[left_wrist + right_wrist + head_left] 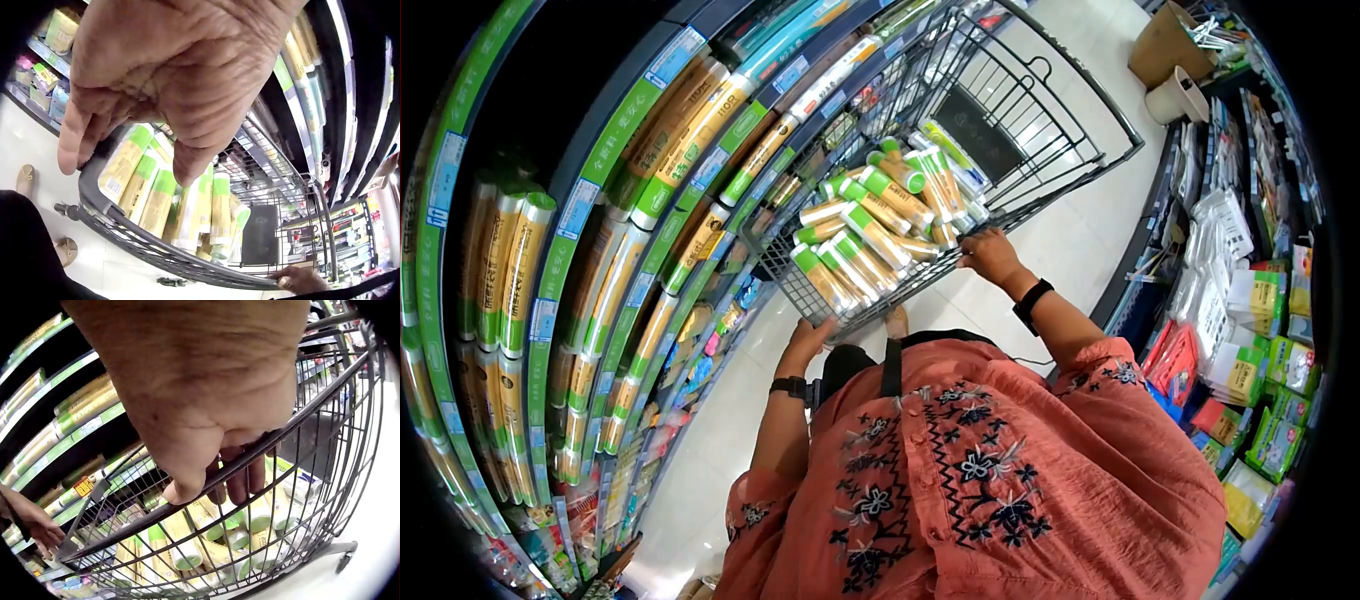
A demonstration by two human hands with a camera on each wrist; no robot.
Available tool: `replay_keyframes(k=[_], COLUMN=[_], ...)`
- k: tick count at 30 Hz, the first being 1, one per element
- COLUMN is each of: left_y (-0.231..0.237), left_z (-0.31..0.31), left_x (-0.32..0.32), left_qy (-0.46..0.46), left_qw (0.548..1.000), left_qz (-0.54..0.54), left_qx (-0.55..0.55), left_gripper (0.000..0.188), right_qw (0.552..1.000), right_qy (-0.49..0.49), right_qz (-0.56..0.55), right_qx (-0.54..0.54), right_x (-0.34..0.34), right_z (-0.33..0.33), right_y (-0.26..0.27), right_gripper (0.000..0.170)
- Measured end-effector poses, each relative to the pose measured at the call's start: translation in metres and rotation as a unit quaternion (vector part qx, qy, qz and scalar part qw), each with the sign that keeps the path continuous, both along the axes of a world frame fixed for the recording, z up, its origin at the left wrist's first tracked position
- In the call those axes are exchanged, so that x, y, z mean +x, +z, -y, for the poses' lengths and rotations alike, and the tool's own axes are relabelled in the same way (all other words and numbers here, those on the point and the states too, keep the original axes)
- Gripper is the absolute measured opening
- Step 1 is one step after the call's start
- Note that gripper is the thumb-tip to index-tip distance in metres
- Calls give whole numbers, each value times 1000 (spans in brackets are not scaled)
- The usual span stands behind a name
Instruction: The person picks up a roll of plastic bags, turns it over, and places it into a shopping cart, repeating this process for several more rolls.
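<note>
A dark wire shopping cart (1055, 185) stands in front of me, with a pile of green-and-tan wrapped rolls (880, 205) inside its basket. My right hand (997, 260) grips the basket's side rim; in the right wrist view its thumb lies outside the rim (140, 520) and its fingers reach inside. At the near corner (94, 178) of the basket is my left hand (805, 343), its fingers and thumb spread and loosely bent over that corner. The right wrist view shows the left hand's fingers (47, 534) fairly straight beside the corner.
Shelves (615, 150) stocked with similar rolls rise close on the left, right beside the cart. Racks of packaged goods (1250, 340) line the right side. A cardboard box (1165, 45) and a beige bin (1177, 97) stand at the far right. Pale tiled floor (1090, 40) runs between.
</note>
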State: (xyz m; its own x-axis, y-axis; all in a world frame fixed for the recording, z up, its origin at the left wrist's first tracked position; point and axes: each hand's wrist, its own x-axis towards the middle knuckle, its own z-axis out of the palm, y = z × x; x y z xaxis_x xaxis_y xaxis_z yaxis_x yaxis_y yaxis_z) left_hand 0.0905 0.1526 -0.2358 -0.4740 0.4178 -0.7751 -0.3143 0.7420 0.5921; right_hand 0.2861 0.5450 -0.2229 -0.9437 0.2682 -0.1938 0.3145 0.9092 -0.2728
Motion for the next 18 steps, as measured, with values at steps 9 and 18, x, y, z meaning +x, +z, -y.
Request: replay_keyframes(k=[9, 18], left_y=[-5, -10], left_z=[-34, -25], left_x=[-26, -66], left_qy=[-100, -121], left_qw=[992, 991], left_qz=[76, 42], left_qx=[-4, -27], left_gripper=[90, 90], right_qw=[999, 981], right_qy=[-49, -126], right_qz=[-6, 91], right_qx=[20, 113], right_x=[-10, -22], right_z=[-35, -61], right_y=[-18, -8], right_gripper=[24, 30])
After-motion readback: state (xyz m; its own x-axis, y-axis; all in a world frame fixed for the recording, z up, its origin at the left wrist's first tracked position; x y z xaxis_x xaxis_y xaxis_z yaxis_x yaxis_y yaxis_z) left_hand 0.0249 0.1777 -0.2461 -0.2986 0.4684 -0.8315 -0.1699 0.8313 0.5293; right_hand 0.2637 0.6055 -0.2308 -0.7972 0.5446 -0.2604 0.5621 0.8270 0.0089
